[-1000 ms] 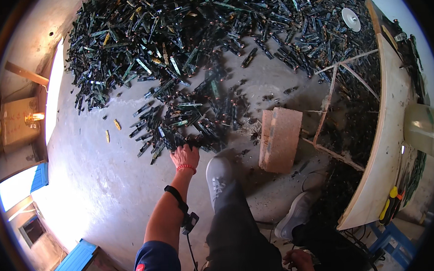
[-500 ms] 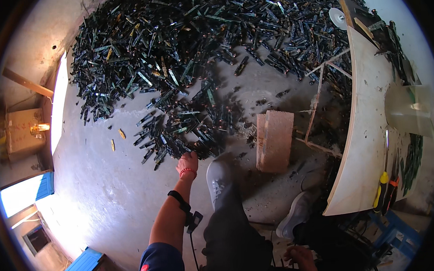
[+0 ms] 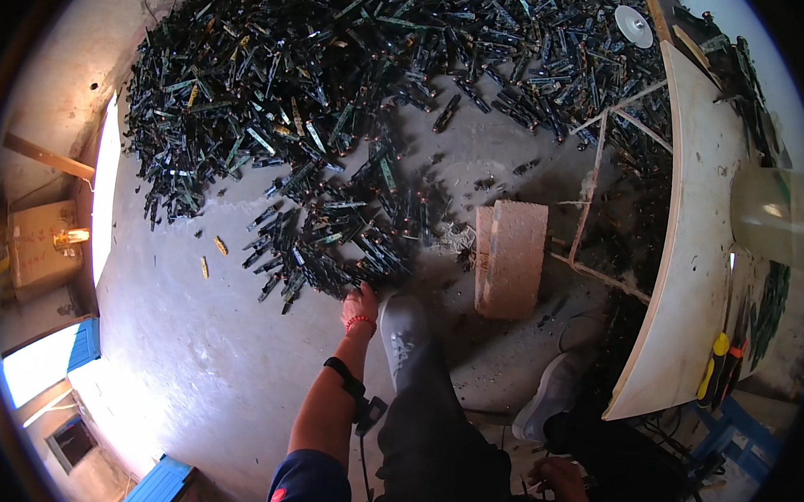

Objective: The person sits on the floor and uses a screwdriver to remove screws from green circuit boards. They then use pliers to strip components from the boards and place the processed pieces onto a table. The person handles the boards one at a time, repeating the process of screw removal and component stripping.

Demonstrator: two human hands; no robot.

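Note:
My left hand (image 3: 360, 307), with a red bracelet at the wrist, reaches down to the near edge of a spill of dark, narrow strips (image 3: 308, 260) on the floor. Its fingers are bent and closed against the nearest strips; their tips are hidden, so what they hold does not show. Low in the picture, beside my dark trouser leg, my right hand (image 3: 558, 479) is curled closed in shadow. Whatever it grips is too small and dim to name. The spill joins a large heap of the same strips (image 3: 260, 87) farther off, some with green or yellowish faces.
Right of my shoe (image 3: 403, 327) a reddish block (image 3: 514, 259) stands on the floor. Beyond it is a thin metal frame (image 3: 592, 184) under a pale tabletop (image 3: 672, 275), which holds a yellow-handled screwdriver (image 3: 714, 363) and a translucent container (image 3: 768, 213). Two yellowish pieces (image 3: 220, 245) lie to the left.
My left hand has shifted slightly to the right along the near edge of the strips, closer to my shoe. The right hand stays low by my leg. The view has turned a little.

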